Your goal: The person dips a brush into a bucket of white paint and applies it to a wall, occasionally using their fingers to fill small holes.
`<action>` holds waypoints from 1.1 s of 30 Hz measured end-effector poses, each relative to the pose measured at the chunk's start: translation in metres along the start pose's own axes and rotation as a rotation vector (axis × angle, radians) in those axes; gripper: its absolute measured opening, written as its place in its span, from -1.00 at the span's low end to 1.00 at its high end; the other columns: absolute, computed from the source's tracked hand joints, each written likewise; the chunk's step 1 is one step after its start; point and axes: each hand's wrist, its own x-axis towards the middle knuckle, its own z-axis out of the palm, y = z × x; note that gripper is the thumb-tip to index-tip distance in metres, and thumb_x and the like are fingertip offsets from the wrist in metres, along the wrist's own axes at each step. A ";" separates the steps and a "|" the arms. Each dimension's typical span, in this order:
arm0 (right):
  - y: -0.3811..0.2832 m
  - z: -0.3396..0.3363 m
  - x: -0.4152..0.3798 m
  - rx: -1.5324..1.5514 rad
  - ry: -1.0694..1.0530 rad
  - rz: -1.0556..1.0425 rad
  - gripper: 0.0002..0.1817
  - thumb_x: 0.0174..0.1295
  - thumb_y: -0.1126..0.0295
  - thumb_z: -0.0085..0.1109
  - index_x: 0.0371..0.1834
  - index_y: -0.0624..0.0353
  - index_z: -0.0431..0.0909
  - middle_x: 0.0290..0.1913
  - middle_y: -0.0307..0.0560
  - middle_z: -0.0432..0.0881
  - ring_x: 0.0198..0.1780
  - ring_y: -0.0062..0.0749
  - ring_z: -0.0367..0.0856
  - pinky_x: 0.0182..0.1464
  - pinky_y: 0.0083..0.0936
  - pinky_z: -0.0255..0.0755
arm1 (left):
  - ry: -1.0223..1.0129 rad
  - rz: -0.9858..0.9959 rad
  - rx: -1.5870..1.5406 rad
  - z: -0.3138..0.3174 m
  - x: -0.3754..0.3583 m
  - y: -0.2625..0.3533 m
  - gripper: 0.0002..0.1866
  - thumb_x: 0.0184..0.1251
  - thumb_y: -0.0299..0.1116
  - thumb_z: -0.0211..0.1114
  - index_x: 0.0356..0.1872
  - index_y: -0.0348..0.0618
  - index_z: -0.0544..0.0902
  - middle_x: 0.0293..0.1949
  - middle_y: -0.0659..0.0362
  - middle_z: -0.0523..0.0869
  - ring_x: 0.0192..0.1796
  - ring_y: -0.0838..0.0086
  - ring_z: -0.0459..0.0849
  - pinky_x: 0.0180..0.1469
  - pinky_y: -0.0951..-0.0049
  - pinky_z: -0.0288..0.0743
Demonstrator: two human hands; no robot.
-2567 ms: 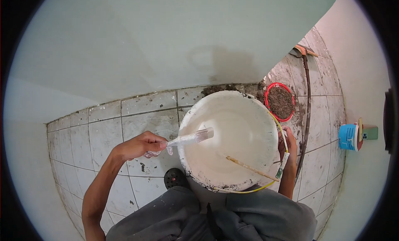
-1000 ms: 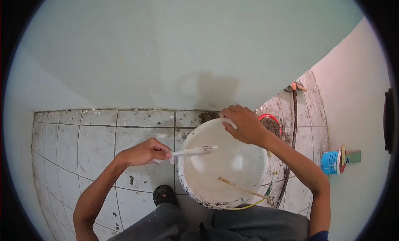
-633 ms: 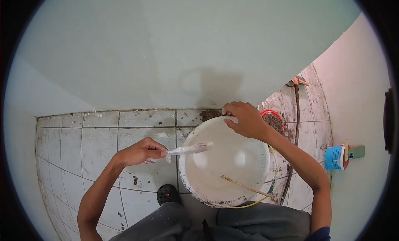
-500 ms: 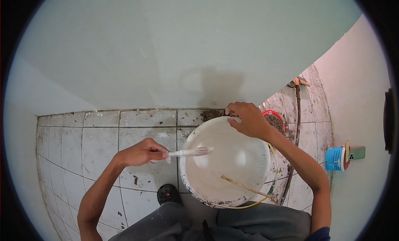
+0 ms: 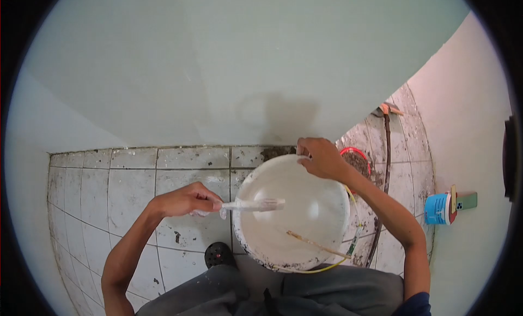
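My left hand (image 5: 190, 200) is closed around the handle of a white-coated paintbrush (image 5: 253, 205), whose bristles hang over the inside of a large white bucket (image 5: 256, 239). Fingers of my right hand (image 5: 322, 157) are bent over the bucket's far rim and grip it. A thin wooden stick (image 5: 316, 244) leans inside the bucket near its right side. Paint spatters mark the rim, and a yellow handle (image 5: 313, 271) curves along the near side.
A red-rimmed container (image 5: 357, 162) with dark contents stands behind my right forearm. Beyond it lies a long-handled tool (image 5: 387, 147). A blue-and-white tub (image 5: 437, 208) with a green phone-like object (image 5: 467, 201) is at the right. The wall (image 5: 218, 70) rises directly ahead.
The bucket and my right hand have shifted slightly left in view. The brush reaches slightly further right over the bucket, still in my left hand, its bristles now closer together.
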 end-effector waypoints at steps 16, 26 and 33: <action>-0.012 -0.014 0.007 -0.054 -0.112 0.041 -0.79 0.04 0.34 0.34 -0.36 0.19 0.53 -0.36 -0.03 0.66 -0.28 -0.05 0.64 -0.20 -0.18 0.49 | 0.054 -0.013 -0.021 0.007 -0.006 0.003 -0.72 0.49 -0.22 0.19 -0.22 -0.21 0.74 -0.59 0.43 0.31 -0.50 0.68 0.19 -0.46 0.54 0.09; -0.032 -0.043 0.021 -0.205 0.393 -0.211 -0.95 0.19 0.50 0.19 -0.39 0.25 0.57 -0.33 0.00 0.66 -0.17 -0.06 0.57 -0.12 -0.19 0.39 | 0.367 0.192 -0.405 0.034 -0.047 -0.016 -0.72 0.56 -0.21 0.11 -0.02 -0.20 0.63 -0.51 0.44 0.42 -0.49 0.76 0.28 -0.46 0.63 0.13; -0.075 -0.080 0.032 -0.349 0.562 -0.227 -0.90 0.27 0.52 0.12 -0.26 0.27 0.63 -0.28 -0.04 0.66 -0.16 -0.14 0.52 -0.04 -0.26 0.33 | 0.476 0.365 -0.692 0.057 -0.023 -0.055 -0.69 0.59 -0.20 0.06 -0.06 -0.23 0.64 -0.55 0.40 0.44 -0.55 0.76 0.31 -0.53 0.65 0.12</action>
